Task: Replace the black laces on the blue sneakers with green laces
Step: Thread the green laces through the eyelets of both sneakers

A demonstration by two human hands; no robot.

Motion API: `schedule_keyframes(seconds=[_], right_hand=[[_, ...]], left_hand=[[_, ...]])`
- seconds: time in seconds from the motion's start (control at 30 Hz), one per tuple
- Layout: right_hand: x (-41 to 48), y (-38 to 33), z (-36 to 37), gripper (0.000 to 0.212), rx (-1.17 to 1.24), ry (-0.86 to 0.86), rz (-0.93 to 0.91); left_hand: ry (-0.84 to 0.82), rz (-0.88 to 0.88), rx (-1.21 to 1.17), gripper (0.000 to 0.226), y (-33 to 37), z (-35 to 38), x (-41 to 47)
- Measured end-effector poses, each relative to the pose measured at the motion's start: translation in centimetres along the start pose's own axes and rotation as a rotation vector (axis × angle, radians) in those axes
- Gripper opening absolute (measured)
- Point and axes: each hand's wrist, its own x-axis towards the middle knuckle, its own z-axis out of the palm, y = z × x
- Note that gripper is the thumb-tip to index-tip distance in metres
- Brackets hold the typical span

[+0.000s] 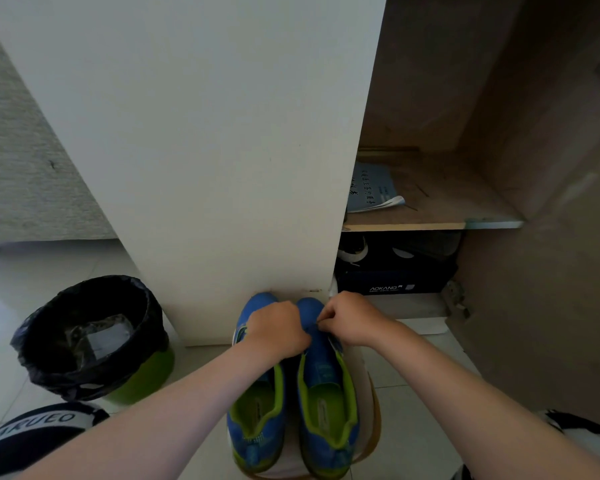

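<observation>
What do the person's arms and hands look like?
The left arm and right arm are bare to the picture's edge: no sleeves, watch or bracelet. The left hand and right hand show no gloves or rings.

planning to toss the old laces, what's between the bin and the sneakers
Only bare floor tile, with the left forearm crossing above it. Nothing else lies between the bin and the sneakers in the head view.

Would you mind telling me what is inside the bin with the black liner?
Inside the bin, a crumpled clear plastic wrapper lies on the black liner. Anything beneath the wrapper is hidden.
</observation>
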Motion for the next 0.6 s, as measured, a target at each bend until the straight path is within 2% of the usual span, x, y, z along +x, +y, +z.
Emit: schedule_keyframes(seconds=[0.17, 0.37, 0.6], right_hand=[[0.0, 0.2, 0.0, 0.016, -0.023, 0.003, 0.019], [-0.1, 0.1, 0.1, 0.007, -0.066, 0.074, 0.114], [-0.2, -0.2, 1.3, 0.016, -0.161, 0.070, 0.167]], left_hand=[[-0.042, 0.007, -0.208, 0.024, -0.2, 1.0, 0.2], [-0.131, -0.001, -0.293, 0.022, -0.6, 1.0, 1.2], [-0.129, 0.004, -0.308, 0.019, -1.4, 1.3, 2.1]])
